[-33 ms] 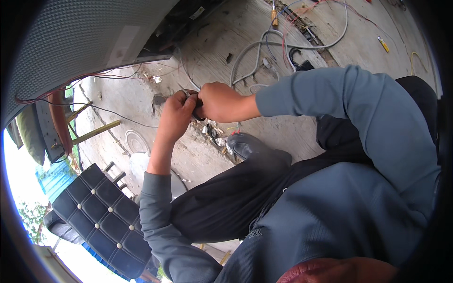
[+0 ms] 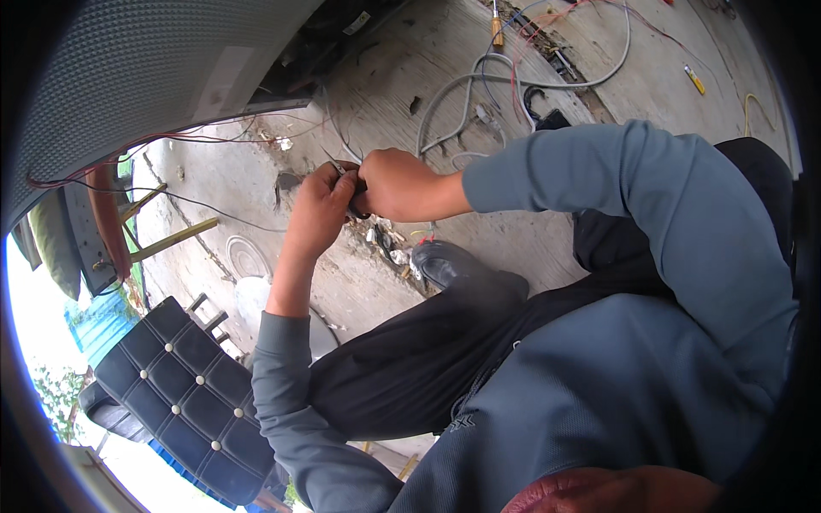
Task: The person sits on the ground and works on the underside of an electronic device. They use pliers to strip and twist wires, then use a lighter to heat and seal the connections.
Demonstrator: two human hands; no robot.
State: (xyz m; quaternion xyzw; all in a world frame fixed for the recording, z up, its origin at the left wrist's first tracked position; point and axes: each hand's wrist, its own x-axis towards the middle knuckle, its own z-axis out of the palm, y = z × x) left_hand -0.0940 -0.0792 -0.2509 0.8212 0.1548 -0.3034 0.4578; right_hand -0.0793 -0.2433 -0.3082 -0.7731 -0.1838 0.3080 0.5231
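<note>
My left hand [image 2: 318, 209] and my right hand [image 2: 404, 185] meet over the concrete, knuckles close together. Between them is a slim metal tool [image 2: 334, 163] with a pointed tip, which sticks out past the left fingers. A dark curved part, like a handle, shows below the right fingers; its exact kind is mostly hidden by the hands. Both hands are closed, the left with its thumb pressed along the tool, the right in a fist at the dark part.
A large speckled grey panel [image 2: 171, 68] leans in at upper left, with thin red and black wires [image 2: 162, 137] trailing from it. Grey cable [image 2: 466, 94], an orange-handled screwdriver [image 2: 498, 32] and a yellow tube [image 2: 694, 79] lie on the floor. A black tufted chair [image 2: 184, 402] stands left.
</note>
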